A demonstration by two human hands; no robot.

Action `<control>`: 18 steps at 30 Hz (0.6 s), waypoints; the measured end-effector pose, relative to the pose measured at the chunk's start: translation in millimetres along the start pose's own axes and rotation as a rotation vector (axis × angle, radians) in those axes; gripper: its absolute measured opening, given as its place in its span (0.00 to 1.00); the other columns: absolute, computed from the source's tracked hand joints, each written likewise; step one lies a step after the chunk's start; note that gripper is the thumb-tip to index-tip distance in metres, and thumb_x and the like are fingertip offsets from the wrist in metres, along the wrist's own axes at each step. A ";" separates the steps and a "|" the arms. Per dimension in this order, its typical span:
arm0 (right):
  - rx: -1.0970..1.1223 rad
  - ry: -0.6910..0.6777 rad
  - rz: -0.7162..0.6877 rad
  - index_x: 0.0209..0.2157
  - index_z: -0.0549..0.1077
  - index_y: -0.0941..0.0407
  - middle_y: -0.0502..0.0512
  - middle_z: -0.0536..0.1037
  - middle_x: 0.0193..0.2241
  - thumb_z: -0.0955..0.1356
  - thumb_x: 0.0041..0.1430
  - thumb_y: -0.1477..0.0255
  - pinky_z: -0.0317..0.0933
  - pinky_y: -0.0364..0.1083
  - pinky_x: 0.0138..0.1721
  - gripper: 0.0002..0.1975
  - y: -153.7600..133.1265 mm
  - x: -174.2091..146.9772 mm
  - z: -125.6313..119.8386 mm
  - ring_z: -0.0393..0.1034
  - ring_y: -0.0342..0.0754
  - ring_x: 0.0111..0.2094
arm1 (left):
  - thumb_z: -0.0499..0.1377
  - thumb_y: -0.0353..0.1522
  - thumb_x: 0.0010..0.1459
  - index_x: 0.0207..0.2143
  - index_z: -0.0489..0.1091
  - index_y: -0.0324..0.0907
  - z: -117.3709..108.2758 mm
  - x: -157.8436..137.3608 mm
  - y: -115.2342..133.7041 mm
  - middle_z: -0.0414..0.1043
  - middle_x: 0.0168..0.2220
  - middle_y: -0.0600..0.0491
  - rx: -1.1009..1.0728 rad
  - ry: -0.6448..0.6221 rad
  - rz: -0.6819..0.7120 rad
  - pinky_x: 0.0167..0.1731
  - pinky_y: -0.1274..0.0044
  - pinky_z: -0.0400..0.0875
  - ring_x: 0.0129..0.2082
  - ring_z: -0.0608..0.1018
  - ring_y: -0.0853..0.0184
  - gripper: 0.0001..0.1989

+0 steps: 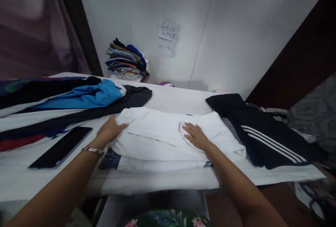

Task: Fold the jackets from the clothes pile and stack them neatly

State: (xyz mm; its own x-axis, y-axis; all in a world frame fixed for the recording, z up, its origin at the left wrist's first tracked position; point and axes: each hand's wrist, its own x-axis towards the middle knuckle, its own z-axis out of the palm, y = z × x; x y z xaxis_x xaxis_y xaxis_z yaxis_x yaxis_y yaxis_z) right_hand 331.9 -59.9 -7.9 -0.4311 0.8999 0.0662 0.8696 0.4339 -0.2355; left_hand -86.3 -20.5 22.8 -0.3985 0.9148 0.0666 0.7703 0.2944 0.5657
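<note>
A folded white garment point(154, 132), apparently trousers, lies across the table in front of me, on top of other folded cloth. Blue denim point(111, 160) shows under its lower left corner. My left hand point(110, 129) rests at the garment's left end, thumb stretched over the white cloth and apart from the fingers, which are partly hidden. On the right half, my right hand point(196, 136) lies flat on a folded-over part, fingers spread, holding nothing.
Left of the garment lie a black phone point(61, 147) and a pile of clothes with a bright blue piece point(102, 96). Dark striped clothing point(262, 132) lies on the right. A folded clothes stack point(127, 61) stands at the wall under handwritten paper signs point(169, 31).
</note>
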 end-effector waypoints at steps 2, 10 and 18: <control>0.009 -0.015 0.000 0.63 0.55 0.47 0.52 0.50 0.66 0.54 0.66 0.56 0.36 0.60 0.63 0.26 0.3 1.2 0.0 0.41 0.52 0.66 | 0.60 0.43 0.50 0.61 0.54 0.31 -3.4 -7.8 16.3 0.60 0.59 0.30 0.139 0.108 0.165 0.52 0.56 0.63 0.57 0.66 0.41 0.41; 0.019 -0.026 -0.009 0.63 0.55 0.47 0.52 0.50 0.66 0.55 0.66 0.57 0.36 0.61 0.63 0.26 0.7 3.1 -1.2 0.41 0.52 0.67 | 0.51 0.43 0.61 0.60 0.57 0.43 59.9 -101.4 126.4 0.53 0.65 0.45 0.160 -0.234 1.066 0.61 0.61 0.50 0.64 0.56 0.57 0.28; 0.170 0.128 0.056 0.63 0.55 0.50 0.55 0.57 0.64 0.61 0.62 0.59 0.40 0.57 0.63 0.29 7.3 -3.0 -6.0 0.46 0.50 0.65 | 0.49 0.47 0.61 0.64 0.51 0.39 114.2 -125.9 129.6 0.45 0.67 0.44 0.286 -0.474 1.156 0.62 0.57 0.42 0.66 0.52 0.55 0.34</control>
State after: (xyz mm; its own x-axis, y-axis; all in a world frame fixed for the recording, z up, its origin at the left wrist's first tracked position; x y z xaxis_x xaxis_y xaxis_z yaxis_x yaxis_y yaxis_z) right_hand 341.0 -59.2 -3.9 -0.3398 0.9252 0.1688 0.8336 0.3794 -0.4015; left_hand 120.6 -65.9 -6.1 0.7406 0.6685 0.0675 0.6508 -0.7387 0.1756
